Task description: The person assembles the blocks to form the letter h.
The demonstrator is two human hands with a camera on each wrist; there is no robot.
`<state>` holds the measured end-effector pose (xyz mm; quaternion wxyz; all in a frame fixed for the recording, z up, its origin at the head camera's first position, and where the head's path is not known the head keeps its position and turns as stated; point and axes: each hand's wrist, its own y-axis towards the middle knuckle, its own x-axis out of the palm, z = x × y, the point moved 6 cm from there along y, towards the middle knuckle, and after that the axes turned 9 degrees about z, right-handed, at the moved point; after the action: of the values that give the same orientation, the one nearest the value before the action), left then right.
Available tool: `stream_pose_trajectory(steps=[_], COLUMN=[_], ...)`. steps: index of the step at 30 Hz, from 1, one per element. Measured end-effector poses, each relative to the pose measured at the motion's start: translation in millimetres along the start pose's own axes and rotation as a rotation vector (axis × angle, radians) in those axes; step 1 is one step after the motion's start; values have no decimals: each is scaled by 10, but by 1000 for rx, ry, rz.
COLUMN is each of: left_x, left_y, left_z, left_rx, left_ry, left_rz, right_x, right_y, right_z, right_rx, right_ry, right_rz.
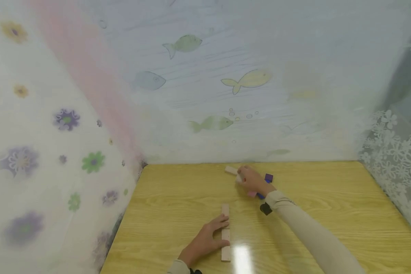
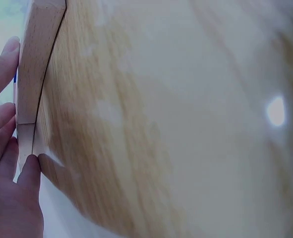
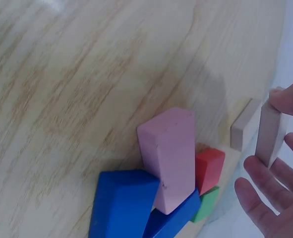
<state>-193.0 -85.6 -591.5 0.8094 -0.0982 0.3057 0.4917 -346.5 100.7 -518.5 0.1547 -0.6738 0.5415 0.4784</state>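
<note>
Pinching a plain blk (image 3: 271, 131) btwn thumb & fingertips, your R hand (image 1: 253, 179) is at abt 1 o'clock from your L hand (image 1: 203, 239); hold it snug but light, so it doesn't twist. A loose plain blk (image 1: 230, 170) lies near it at 10 o'clock and the pink blk (image 3: 168, 158) near 6, so lift w/o brushing either. Your L hand has thumb & fingers apart, resting on the two-blk row (image 1: 225, 254) that runs 12 to 6; press evenly, since a sideways nudge could open the seam.
</note>
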Motion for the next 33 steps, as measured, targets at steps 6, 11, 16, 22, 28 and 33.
stream_pose_trajectory(steps=[6, 11, 16, 22, 28, 33], left_x=[-13, -20, -19, -27, -32, -23], left_y=[4, 7, 4, 1, 3, 2], left_z=[23, 32, 29, 45, 58, 32], left_rx=[4, 16, 14, 8, 4, 6], left_ry=[2, 14, 11, -1, -2, 2], left_rz=[0, 1, -4, -10, -10, -5], right_x=[8, 0, 29, 73, 115, 151], right_y=[-6, 1, -1, -35, -72, -113], right_z=[-126, -241, -291, -348, -431, -481], right_rx=[-67, -125, -109, -65, -100, -106], right_ry=[28, 65, 72, 103, 112, 123], right_rz=[1, 9, -40, -108, -146, -161])
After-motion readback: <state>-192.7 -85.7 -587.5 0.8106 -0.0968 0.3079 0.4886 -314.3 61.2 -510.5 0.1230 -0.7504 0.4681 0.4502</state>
